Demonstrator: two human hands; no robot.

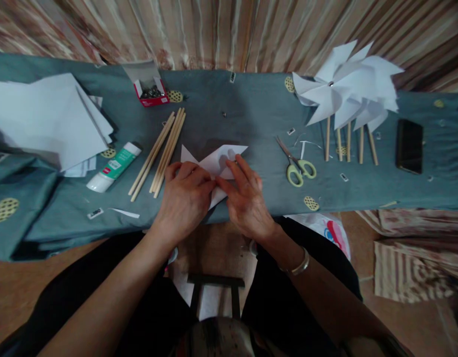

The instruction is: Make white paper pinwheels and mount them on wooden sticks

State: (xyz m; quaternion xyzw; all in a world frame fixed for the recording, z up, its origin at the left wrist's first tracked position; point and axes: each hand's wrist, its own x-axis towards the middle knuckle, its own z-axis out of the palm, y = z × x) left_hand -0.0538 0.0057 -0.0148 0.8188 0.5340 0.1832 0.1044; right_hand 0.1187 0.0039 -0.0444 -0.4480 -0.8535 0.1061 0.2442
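Note:
A white paper pinwheel (222, 157) with pointed, partly folded blades lies near the table's front edge, between my hands. My left hand (186, 191) has its fingers curled on the paper's left side, thumb pressed toward its middle. From the right, my right hand (245, 196) pinches the paper near the centre with thumb and fingers. Both hands cover part of the sheet. Left of them lie several wooden sticks (168, 152), beside a green and white glue bottle (115, 166). Scissors (296, 166) with light green handles rest to the right.
At the back stands an open red box (153, 93) of small metal fasteners; one fastener (224, 114) lies loose. White paper sheets (46, 114) are stacked at left. Finished pinwheels (348, 87) on sticks overlap at right, beside a dark phone (410, 145). Paper scraps (303, 147) lie near the scissors.

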